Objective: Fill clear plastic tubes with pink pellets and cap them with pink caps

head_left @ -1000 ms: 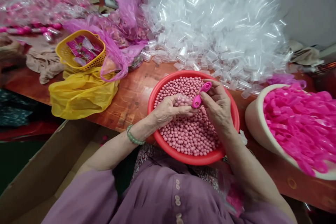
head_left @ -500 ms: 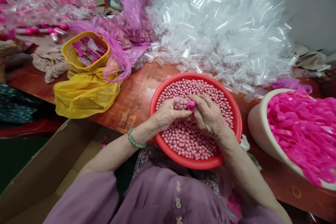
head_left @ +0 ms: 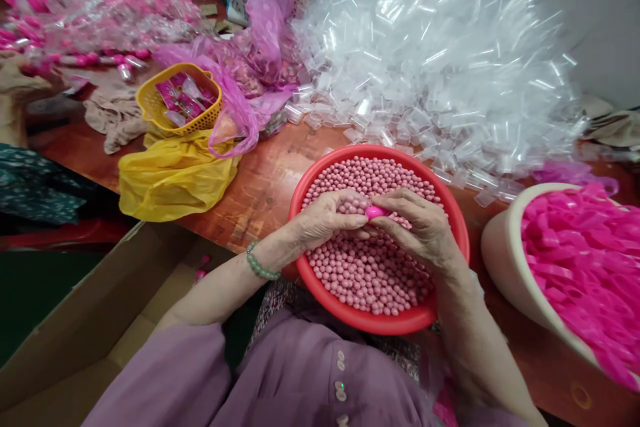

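Over a red basin of round pink beads, my two hands meet. My left hand is closed around a clear plastic tube with pink beads inside. A bright pink cap sits at the tube's right end. My right hand pinches this cap between thumb and fingers. The cap's lower edge and part of the tube are hidden by my fingers.
A white bucket of pink plastic pieces stands on the right. Clear tubes are heaped behind the basin. A yellow basket and a yellow bag lie left. At far left, another person's hand shows.
The pink cap has turned from upright to lying in line with the tube. My right hand has shifted slightly, its fingers now stretched along the cap. The view has moved a little.
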A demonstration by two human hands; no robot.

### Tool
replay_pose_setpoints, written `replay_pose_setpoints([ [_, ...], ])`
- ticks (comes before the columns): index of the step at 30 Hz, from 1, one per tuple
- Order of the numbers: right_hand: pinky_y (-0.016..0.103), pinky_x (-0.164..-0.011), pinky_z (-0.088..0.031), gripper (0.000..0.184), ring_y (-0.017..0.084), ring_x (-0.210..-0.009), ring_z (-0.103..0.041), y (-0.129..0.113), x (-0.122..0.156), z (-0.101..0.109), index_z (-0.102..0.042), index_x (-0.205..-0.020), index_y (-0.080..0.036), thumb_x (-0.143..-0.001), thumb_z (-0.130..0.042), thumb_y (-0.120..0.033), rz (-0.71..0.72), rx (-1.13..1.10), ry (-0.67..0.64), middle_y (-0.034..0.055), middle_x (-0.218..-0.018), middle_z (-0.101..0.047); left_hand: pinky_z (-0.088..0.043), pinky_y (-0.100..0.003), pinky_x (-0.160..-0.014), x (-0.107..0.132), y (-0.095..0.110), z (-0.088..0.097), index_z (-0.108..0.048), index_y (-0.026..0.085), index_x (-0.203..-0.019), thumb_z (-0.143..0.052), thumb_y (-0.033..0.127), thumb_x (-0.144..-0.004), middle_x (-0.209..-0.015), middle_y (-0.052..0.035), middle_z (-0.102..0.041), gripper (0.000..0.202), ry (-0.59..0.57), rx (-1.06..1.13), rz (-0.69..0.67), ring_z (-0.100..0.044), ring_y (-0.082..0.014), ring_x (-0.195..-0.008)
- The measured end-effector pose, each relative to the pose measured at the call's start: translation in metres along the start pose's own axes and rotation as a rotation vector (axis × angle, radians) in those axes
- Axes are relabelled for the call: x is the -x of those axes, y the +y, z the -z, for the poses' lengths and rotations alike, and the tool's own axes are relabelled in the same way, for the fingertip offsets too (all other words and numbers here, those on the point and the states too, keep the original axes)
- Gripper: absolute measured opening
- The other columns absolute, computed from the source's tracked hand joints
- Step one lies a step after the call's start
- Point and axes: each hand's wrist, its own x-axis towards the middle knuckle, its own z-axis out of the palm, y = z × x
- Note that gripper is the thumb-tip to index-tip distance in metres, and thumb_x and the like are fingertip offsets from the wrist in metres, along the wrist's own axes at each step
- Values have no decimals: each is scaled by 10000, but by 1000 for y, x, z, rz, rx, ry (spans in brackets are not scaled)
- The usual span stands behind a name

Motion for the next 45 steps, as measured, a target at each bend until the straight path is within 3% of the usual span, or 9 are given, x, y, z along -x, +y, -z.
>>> replay_pose_setpoints([
  [3, 394, -815, -613, 192, 225, -879, -723, -1, 2, 2, -761, -1059, -270, -872, -730, -300, -92, -85, 33, 62, -976, -772, -577, -253, -715, -2, 0, 0, -640, 130, -971, -913, 308, -650, -862, -44, -729, 458, -23, -23, -26, -710, -132, -753],
  [9, 396, -864, -620, 211, 194, -877, -731, -10, 0, -11, -754, -1028, -280, -826, -788, -332, -432, -426, 386, 13, -970, -766, -518, -243, -709, -4, -4, -3, -611, 150, -947, -854, 315, -730, -805, -6, -693, 365, -8, -146, -110, -660, -106, -709],
  [15, 371, -831, -619, 186, 189, -860, -724, -26, -13, -32, -730, -957, -252, -825, -779, -373, -471, -486, 437, 21, -929, -767, -473, -255, -808, -8, -8, -8, -672, 164, -912, -820, 206, -709, -835, 12, -656, 256, -26, -278, -202, -585, -100, -781],
  [17, 369, -816, -616, 192, 190, -845, -720, -28, -14, -35, -728, -947, -249, -816, -784, -378, -472, -484, 442, 21, -912, -765, -465, -258, -778, -8, -9, -8, -666, 162, -854, -807, 225, -717, -809, 12, -638, 206, -38, -293, -215, -558, -103, -752],
  [28, 316, -779, -572, 118, 151, -800, -694, -20, -9, -37, -730, -960, -229, -867, -745, -300, -312, -268, 399, 0, -875, -748, -398, -239, -656, -8, -9, 0, -602, 157, -800, -800, 340, -740, -730, 31, -511, 277, -47, -382, -266, -443, -100, -686],
  [35, 278, -682, -542, 41, 141, -716, -671, -13, -13, -19, -696, -950, -222, -914, -684, -239, -80, -50, 159, -3, -821, -731, -367, -257, -660, -6, -4, 0, -601, 159, -900, -753, 316, -764, -753, 29, -485, 257, -61, -446, -206, -414, -109, -692],
  [38, 330, -733, -550, 194, 195, -805, -687, -11, -13, -15, -646, -1070, -213, -911, -685, -317, 50, 108, 61, 46, -918, -738, -353, -248, -639, -5, -2, 0, -576, 158, -832, -767, 344, -759, -723, 36, -475, 277, -53, -422, -169, -401, -99, -665],
  [42, 464, -817, -525, 609, 324, -976, -645, -12, -7, -23, -511, -1273, -141, -841, -695, -528, 118, 403, -21, 178, -1094, -687, -381, -241, -648, -5, -2, 1, -592, 144, -819, -786, 376, -749, -735, 26, -526, 310, -16, -351, -114, -449, -95, -673],
  [45, 491, -818, -480, 716, 342, -955, -602, -15, -5, -33, -405, -1364, -97, -830, -655, -505, 117, 570, -41, 194, -1093, -653, -417, -241, -672, -6, -3, 0, -637, 129, -849, -853, 370, -678, -756, 11, -582, 366, -7, -245, -74, -506, -102, -701],
])
